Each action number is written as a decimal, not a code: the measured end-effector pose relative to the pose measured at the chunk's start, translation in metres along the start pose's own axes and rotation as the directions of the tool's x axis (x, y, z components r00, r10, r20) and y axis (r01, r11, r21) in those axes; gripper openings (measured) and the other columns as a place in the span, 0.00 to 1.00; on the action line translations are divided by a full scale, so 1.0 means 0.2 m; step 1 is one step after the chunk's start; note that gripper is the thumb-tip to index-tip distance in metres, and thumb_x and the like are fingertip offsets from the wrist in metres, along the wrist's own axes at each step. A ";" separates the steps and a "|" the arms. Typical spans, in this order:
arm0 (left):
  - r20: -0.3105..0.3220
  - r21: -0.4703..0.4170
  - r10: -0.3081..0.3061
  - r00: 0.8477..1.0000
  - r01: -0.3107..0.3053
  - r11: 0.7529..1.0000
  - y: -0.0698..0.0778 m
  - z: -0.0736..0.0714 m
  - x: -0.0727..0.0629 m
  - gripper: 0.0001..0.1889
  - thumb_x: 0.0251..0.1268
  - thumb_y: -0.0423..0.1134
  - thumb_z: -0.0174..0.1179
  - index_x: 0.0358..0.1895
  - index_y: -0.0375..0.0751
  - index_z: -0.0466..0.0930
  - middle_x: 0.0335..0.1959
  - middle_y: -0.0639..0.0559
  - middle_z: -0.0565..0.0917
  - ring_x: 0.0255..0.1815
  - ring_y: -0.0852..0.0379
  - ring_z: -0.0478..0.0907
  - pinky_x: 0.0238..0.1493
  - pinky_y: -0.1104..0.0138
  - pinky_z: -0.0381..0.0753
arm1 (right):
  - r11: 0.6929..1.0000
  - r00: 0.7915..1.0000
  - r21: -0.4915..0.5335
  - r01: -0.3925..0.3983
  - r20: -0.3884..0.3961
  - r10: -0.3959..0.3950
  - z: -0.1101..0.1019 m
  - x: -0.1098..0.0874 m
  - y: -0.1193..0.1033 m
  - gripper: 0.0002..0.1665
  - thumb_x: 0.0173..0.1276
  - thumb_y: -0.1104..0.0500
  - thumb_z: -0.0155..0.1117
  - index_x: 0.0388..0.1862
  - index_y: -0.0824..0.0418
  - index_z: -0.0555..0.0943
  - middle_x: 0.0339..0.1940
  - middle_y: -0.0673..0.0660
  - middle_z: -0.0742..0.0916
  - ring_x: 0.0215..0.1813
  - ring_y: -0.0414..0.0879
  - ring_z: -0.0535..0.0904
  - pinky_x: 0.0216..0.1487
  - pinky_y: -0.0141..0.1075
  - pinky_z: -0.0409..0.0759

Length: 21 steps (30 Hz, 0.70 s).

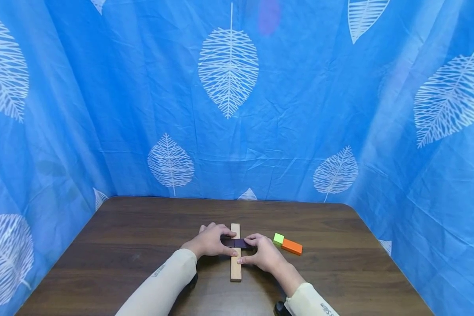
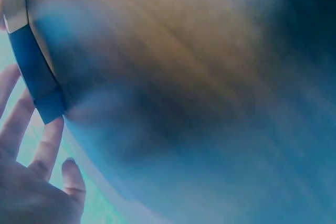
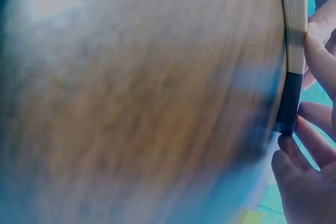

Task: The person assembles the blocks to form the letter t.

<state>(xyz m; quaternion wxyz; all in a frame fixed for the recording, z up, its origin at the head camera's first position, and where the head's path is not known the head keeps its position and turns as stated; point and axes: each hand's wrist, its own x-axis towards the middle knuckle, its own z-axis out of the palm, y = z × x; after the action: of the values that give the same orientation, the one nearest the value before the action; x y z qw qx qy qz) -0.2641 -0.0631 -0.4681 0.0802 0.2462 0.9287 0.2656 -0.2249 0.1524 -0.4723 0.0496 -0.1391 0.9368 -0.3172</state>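
Observation:
Light wooden blocks lie in a line running away from me, on both sides of a dark crosspiece. A left dark block and a right dark block meet at a seam, forming a cross with the light wood. My left hand curves round the left dark block, thumb and forefinger at the light wood either side of it. On the right dark block, my right hand has its fingers at the outer end, while its thumb touches the near light block.
To the right of my right hand lie a lime-green block and an orange block, end to end at a slant. The brown wooden table carries everything. A blue curtain with white leaf prints stands behind and along the sides.

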 end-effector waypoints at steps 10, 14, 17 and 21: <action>-0.009 0.029 -0.002 1.000 0.002 1.000 0.00 0.02 -0.01 0.32 0.52 0.65 0.72 0.60 0.55 0.85 0.60 0.52 0.80 0.57 0.49 0.70 0.55 0.45 0.61 | 0.999 0.999 -0.031 0.035 -0.008 -0.035 0.00 0.00 0.01 0.44 0.52 0.42 0.82 0.60 0.68 0.82 0.59 0.61 0.83 0.61 0.61 0.76 0.62 0.57 0.72; 0.000 0.012 -0.015 1.000 0.015 1.000 0.00 0.02 -0.02 0.32 0.52 0.65 0.72 0.60 0.55 0.85 0.61 0.52 0.79 0.58 0.49 0.69 0.57 0.45 0.59 | 0.998 0.997 -0.032 0.060 -0.041 -0.062 -0.01 -0.02 0.02 0.44 0.53 0.40 0.81 0.61 0.66 0.82 0.59 0.61 0.83 0.61 0.61 0.77 0.62 0.57 0.72; 0.005 0.004 -0.029 1.000 0.029 1.000 0.00 0.02 -0.02 0.33 0.52 0.65 0.72 0.61 0.56 0.84 0.62 0.52 0.79 0.59 0.49 0.68 0.58 0.44 0.58 | 0.997 0.989 -0.035 0.073 -0.124 -0.077 -0.05 -0.04 0.05 0.39 0.56 0.44 0.80 0.60 0.66 0.83 0.57 0.61 0.84 0.60 0.60 0.78 0.61 0.56 0.74; -0.003 0.000 -0.036 0.999 0.036 0.999 0.00 0.01 -0.03 0.32 0.52 0.64 0.73 0.61 0.55 0.84 0.62 0.52 0.79 0.60 0.49 0.68 0.59 0.43 0.58 | 0.999 0.969 -0.033 0.021 -0.246 -0.028 -0.13 -0.06 0.11 0.37 0.55 0.51 0.82 0.61 0.65 0.82 0.57 0.63 0.84 0.61 0.62 0.78 0.60 0.56 0.74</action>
<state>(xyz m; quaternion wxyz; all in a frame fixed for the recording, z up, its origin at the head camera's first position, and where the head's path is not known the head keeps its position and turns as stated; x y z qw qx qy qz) -0.2578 -0.0649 -0.4689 0.0837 0.2290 0.9330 0.2646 -0.2226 0.1874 -0.4654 -0.0731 -0.1108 0.9386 -0.3185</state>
